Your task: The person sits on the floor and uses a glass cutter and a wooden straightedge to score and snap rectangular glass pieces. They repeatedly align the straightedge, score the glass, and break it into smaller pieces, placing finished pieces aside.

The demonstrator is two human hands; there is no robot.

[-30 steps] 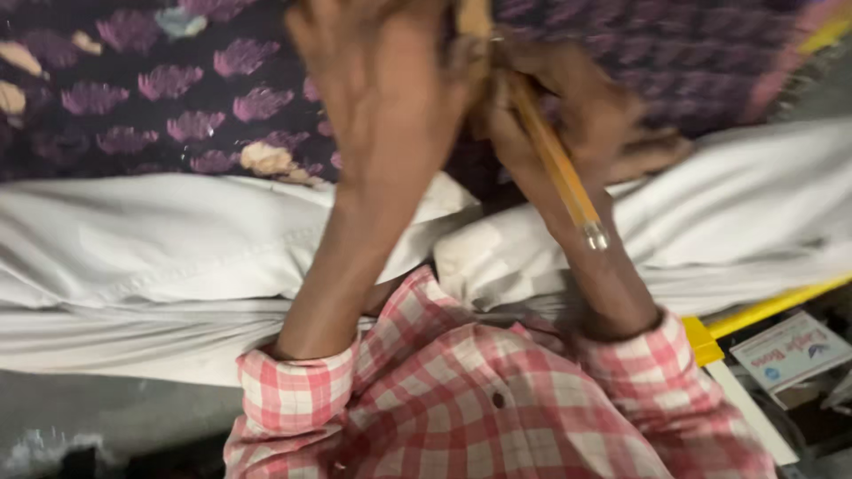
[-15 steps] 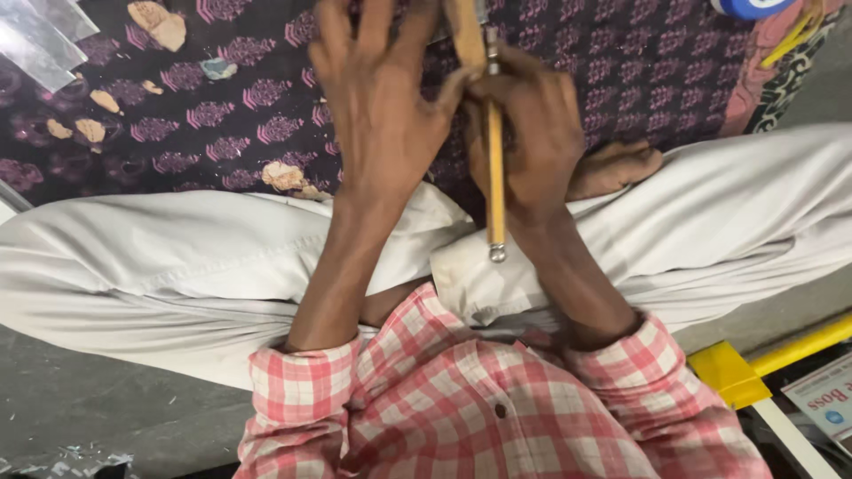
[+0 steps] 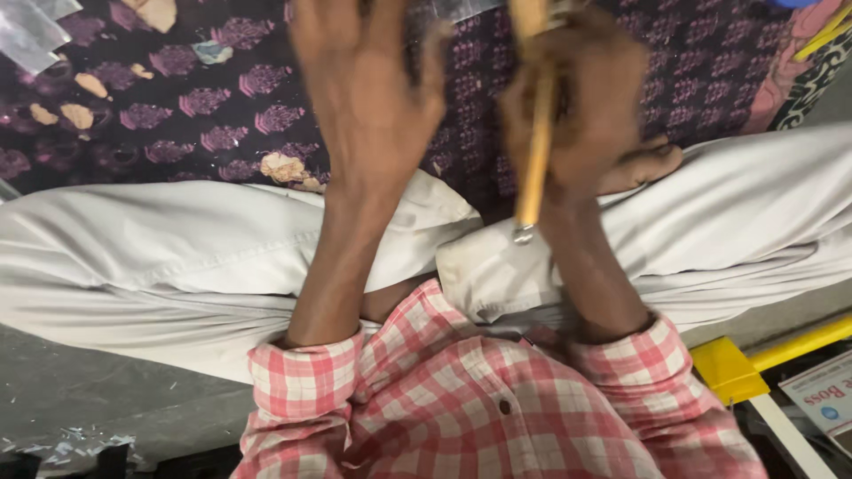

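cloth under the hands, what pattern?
Dark purple cloth with rows of lighter pink-purple leaf-like motifs; seen in the head view, behind the left hand.

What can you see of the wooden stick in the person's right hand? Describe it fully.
The wooden stick is slim, pale yellow-brown and looks like a tool handle, with a small metal tip at its lower end. It stands nearly upright, its top running out of view. The right hand grips its upper part; the lower end hangs free above the white trousers.

Dark patterned cloth [image 3: 222,98] strewn with tan scraps [image 3: 282,167].
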